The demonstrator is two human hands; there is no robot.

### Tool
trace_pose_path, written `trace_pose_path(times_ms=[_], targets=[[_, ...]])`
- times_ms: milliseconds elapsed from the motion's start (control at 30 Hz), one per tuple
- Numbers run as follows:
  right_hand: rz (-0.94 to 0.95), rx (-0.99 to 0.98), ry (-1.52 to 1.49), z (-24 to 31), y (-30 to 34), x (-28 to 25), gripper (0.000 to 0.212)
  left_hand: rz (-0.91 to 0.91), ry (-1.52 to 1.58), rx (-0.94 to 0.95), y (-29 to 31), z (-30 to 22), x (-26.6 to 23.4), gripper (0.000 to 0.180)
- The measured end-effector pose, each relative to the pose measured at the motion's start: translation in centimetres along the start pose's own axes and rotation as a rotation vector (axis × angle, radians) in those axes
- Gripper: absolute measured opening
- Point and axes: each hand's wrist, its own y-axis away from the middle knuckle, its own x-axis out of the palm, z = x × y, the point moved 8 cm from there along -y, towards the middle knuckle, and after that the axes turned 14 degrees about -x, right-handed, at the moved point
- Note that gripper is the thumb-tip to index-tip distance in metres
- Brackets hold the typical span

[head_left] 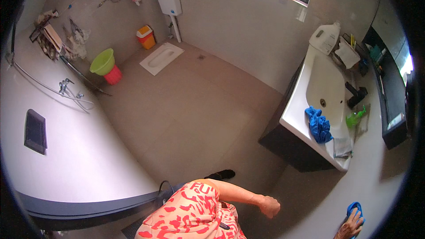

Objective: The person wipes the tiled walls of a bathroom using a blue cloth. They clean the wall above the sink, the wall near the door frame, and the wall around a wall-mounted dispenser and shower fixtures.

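At the lower right my right hand [349, 225] presses a bright blue cloth [355, 206] against the pale wall, its fingers over the cloth. My left arm, coming out of a pink sleeve with red print, is bent across the lower middle. At its end my left hand [269, 206] is closed in a loose fist, touching nothing, and I see no object in it. Another blue cloth [319, 126] lies crumpled over the near rim of the white washbasin [290, 114]. A folded grey cloth [342, 147] hangs at the basin's near corner.
On the basin stand a black tap [355, 94], a green pump bottle [355, 117] and a white jug [325, 38]. A dark-framed mirror cabinet [394, 135] juts from the right wall. Across the tiled floor are a squat toilet [144, 64], an orange bin [147, 40] and a green basin [102, 62].
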Motion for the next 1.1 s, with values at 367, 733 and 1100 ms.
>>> trace_pose_path(times_ms=[367,733,1100], targets=[[0.291,0.347,-0.592,-4.3,-15.4,6.1,0.050,-0.066,-0.020,0.028,-2.6,3.8,-8.8,0.022],[-0.143,0.110,-1.158,7.0,-13.6,1.6,0.031,-0.034,-0.002,0.035,-2.2,4.1,-8.0,0.021],[-0.226,0.118,-1.212,4.7,1.0,-8.5,0.015,0.171,-0.136,0.012,1.2,-0.5,-2.0,0.041]])
